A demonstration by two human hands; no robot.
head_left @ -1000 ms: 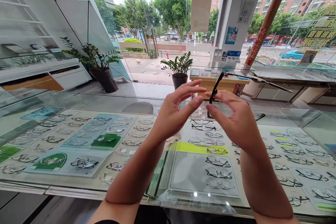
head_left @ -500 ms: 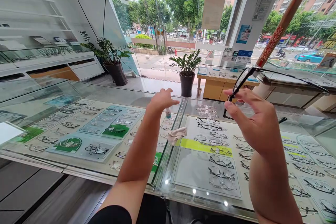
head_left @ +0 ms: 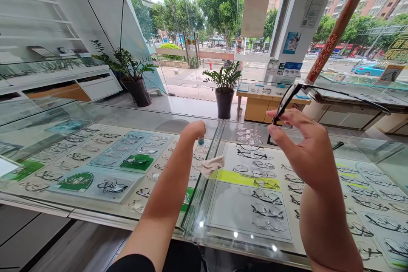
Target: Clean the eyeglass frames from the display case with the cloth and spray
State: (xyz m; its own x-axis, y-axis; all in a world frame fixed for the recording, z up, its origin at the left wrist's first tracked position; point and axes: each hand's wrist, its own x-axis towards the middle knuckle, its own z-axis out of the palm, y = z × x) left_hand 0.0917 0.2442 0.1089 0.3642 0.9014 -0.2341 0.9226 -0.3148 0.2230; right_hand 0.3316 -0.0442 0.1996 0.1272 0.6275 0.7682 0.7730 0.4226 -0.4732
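A cloth (head_left: 212, 165) lay on the counter (head_left: 95, 216), a little below the centre of the frame. At right of centre, the right hand (head_left: 302, 148) pinched black glasses (head_left: 285, 102) between thumb and fingers, raised above the counter. Farther, at centre, the left hand (head_left: 193, 129) was closed around a bottle (head_left: 200, 140).

An optician's shop: long glass display cases (head_left: 95, 114) hold rows of spectacle frames (head_left: 267, 209) on labelled trays, with wall shelves (head_left: 38, 25) and a glazed shopfront (head_left: 191, 29) facing a street with trees.
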